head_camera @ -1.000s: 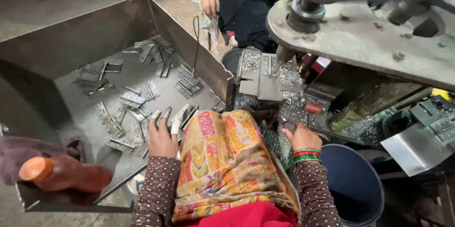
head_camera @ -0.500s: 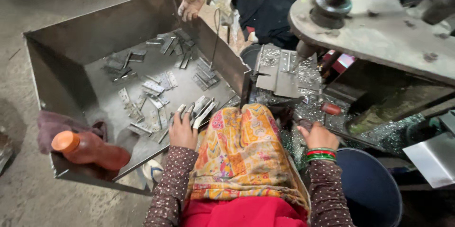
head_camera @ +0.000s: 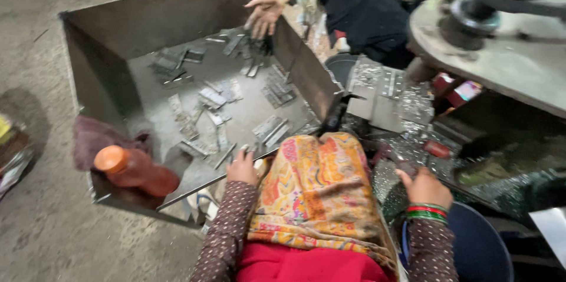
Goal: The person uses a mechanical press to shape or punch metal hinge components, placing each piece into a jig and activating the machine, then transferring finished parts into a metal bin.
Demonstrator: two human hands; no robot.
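Observation:
My left hand (head_camera: 243,167) rests at the near rim of a large open metal bin (head_camera: 106,70), its fingers on the flat metal strips (head_camera: 268,129) lying there. My right hand (head_camera: 425,188), with red and green bangles at the wrist, is closed around a small dark piece beside the shiny metal scraps (head_camera: 407,105); the piece is blurred. A patterned orange cloth (head_camera: 318,188) covers my lap between both arms.
Another person's hand (head_camera: 265,14) reaches over the bin's far wall. An orange bottle (head_camera: 132,170) and a purple rag (head_camera: 97,137) sit on the bin's near-left corner. A heavy machine with a round wheel (head_camera: 489,17) stands at the right, a dark blue bucket (head_camera: 477,246) below it.
The view has swung so the bin sits further right. The other person's hand has moved over the bin's far wall. My hands stay near the bin rim and the scraps.

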